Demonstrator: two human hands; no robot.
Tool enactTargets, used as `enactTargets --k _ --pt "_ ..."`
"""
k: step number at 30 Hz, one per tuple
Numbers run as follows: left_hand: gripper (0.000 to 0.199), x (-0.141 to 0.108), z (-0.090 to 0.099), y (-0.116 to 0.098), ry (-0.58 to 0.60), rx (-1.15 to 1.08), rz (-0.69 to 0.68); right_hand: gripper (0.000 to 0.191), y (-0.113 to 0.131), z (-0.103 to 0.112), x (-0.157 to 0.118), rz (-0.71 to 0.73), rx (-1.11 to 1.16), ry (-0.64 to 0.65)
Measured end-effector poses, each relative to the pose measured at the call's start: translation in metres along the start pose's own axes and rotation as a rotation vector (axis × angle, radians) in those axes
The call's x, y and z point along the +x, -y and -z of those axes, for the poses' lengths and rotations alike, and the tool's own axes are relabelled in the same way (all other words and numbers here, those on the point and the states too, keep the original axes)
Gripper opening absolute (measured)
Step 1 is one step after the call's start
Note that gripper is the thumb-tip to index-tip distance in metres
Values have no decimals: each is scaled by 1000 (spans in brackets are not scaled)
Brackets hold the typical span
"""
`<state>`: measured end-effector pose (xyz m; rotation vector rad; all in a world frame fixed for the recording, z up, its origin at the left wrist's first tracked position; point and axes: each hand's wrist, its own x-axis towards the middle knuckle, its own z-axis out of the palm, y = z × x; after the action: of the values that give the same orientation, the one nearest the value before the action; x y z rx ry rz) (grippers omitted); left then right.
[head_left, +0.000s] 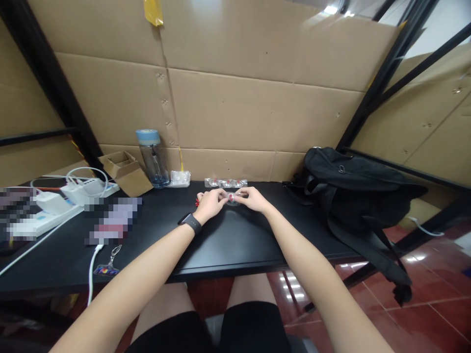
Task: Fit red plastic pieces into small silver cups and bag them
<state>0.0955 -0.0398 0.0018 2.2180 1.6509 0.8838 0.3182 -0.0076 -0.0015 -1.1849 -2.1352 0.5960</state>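
My left hand (212, 202) and my right hand (253, 199) meet over the far middle of the black table. Between their pinched fingers is a small clear plastic packet (232, 198) with something red in it; its exact contents are too small to make out. Small red pieces (197, 202) show at the outer side of my left hand, partly hidden by it. Just behind the hands, a row of clear-wrapped round items (225, 183) with red spots lies along the cardboard wall.
Left of the hands stand a clear wrapped bundle (180, 178), a blue-lidded bottle (153, 159) and an open cardboard box (127, 172). Power strips (47, 215), a blurred phone (115, 220) and a keychain (107, 268) are farther left. A black bag (360, 189) rests at right.
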Motion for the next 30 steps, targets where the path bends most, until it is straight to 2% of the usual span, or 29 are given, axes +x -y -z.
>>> enactTargets --k 4,9,12,15,17,20,24,27,30 --pt "17 0 3 0 13 -38 13 32 -4 0 1 3 179 23" --pt "23 1 10 -3 -1 -17 -49 32 -10 6 4 -31 266 -85" --pt "26 9 29 8 -118 -25 -73 32 -22 17 8 -127 255 -278" --pt "24 15 57 32 -292 44 -18 28 -41 34 15 -277 193 -475" --pt "27 16 74 52 -371 168 26 25 -52 46 22 -370 131 -521" --pt "30 16 91 81 -388 288 76 22 -63 60 35 -479 6 -513" --pt "31 18 96 107 -380 279 169 19 -73 70 55 -557 -52 -459" --pt "35 20 94 117 -313 305 193 20 -80 70 67 -588 -82 -416" --pt "44 21 93 123 -202 365 185 28 -89 63 72 -642 -251 -407"
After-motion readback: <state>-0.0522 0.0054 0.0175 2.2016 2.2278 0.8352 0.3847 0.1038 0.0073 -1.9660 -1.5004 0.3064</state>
